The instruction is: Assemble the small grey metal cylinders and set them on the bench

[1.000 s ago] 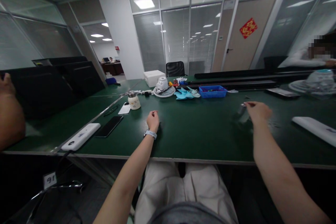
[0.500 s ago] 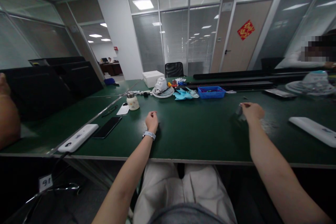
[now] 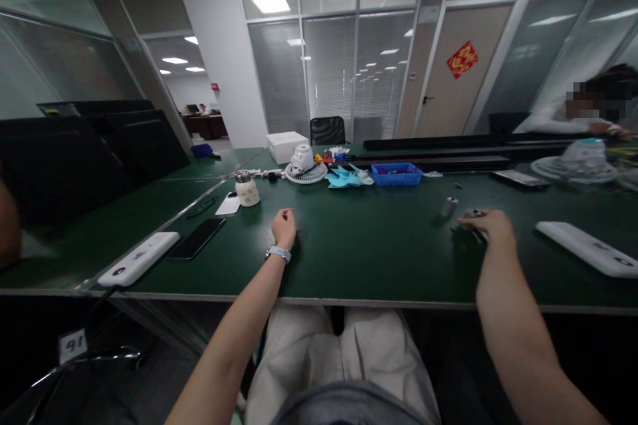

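Note:
My right hand (image 3: 493, 226) reaches over the table's right half, its thumb and fingers closed around a small shiny metal part (image 3: 473, 214); its exact kind is blurred, and the fingers hide some of it. Just left of those fingertips, a small grey metal cylinder (image 3: 449, 206) stands upright on the green tabletop (image 3: 363, 239), apart from the hand. My left hand (image 3: 284, 229), with a watch at the wrist, rests on the table left of centre. Its fingers are curled in, and no object shows in them.
At left lie a phone (image 3: 198, 239), a white power strip (image 3: 139, 259) and a cream bottle (image 3: 248, 190). Farther back are a fan part (image 3: 305, 171), blue fan blades (image 3: 343, 177) and a blue tray (image 3: 396, 174). Another white strip (image 3: 588, 249) lies right; a person (image 3: 553, 121) sits beyond.
The grey cylinder that my right hand held now stands on the table, let go. That hand has shifted right and nearer, onto another metal part. My left hand stays put.

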`<state>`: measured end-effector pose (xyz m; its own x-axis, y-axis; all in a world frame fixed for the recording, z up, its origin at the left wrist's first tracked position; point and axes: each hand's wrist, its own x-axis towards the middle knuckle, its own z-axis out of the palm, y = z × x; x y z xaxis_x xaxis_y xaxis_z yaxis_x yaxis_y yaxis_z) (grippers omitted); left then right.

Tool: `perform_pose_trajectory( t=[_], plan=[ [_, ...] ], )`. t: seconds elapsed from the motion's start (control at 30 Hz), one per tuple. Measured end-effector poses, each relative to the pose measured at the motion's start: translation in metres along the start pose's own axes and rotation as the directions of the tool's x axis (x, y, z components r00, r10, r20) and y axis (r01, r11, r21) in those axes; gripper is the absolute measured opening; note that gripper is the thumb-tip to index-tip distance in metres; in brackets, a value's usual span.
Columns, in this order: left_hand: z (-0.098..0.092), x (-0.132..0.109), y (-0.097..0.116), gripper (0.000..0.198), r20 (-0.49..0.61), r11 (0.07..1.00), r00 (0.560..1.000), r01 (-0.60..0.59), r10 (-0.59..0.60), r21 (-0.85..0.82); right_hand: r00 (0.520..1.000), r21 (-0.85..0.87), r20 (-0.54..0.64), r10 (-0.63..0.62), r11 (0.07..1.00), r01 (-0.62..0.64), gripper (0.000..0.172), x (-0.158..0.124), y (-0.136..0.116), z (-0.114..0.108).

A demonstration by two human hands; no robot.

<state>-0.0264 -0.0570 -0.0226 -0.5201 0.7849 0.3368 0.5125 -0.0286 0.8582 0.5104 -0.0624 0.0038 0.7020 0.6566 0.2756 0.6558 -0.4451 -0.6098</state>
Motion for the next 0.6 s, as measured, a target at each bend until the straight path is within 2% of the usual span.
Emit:
perform_pose_trajectory(
  t=[0.07,0.1,0.17,0.23,0.27,0.33,0.4,0.5,0.6],
  plan=[
    [0.000,0.000,0.001,0.032,-0.009,1.000,1.000,0.013,-0.013,0.004,0.992,-0.053,0.070,0.107,0.993,-0.104,0.035,-0.006,-0.011,-0.003],
    [0.000,0.000,0.001,0.032,-0.010,1.000,1.000,0.014,-0.014,0.004,0.990,-0.052,0.086,0.109,0.993,-0.104,0.037,-0.011,-0.019,-0.004],
    [0.000,0.000,0.001,0.031,-0.002,1.000,1.000,0.006,-0.006,0.002,0.997,0.023,0.077,-0.011,1.000,0.009,0.042,-0.026,-0.042,0.000],
    [0.001,0.000,0.001,0.031,0.010,1.000,1.000,-0.005,0.005,0.001,0.973,0.174,0.099,-0.211,0.966,0.192,0.047,-0.050,-0.072,0.012],
    [0.001,0.000,0.001,0.031,0.013,1.000,1.000,-0.009,0.009,0.000,0.939,0.266,0.120,-0.322,0.922,0.282,0.050,-0.065,-0.089,0.021],
    [0.000,0.000,0.001,0.031,0.012,1.000,1.000,-0.006,0.006,-0.002,0.826,0.463,0.158,-0.541,0.779,0.422,0.056,-0.100,-0.124,0.042],
    [-0.001,-0.001,0.002,0.031,0.008,1.000,1.000,-0.002,0.002,-0.006,0.702,0.597,0.197,-0.685,0.651,0.469,0.057,-0.136,-0.158,0.066],
    [-0.002,-0.002,0.003,0.030,0.019,1.000,1.000,-0.021,0.021,-0.020,0.589,0.703,0.234,-0.773,0.554,0.447,0.054,-0.182,-0.197,0.097],
    [0.000,-0.004,0.006,0.031,0.089,0.994,0.992,-0.085,0.090,-0.062,0.535,0.738,0.256,-0.805,0.520,0.430,0.052,-0.212,-0.219,0.121]
  ],
)
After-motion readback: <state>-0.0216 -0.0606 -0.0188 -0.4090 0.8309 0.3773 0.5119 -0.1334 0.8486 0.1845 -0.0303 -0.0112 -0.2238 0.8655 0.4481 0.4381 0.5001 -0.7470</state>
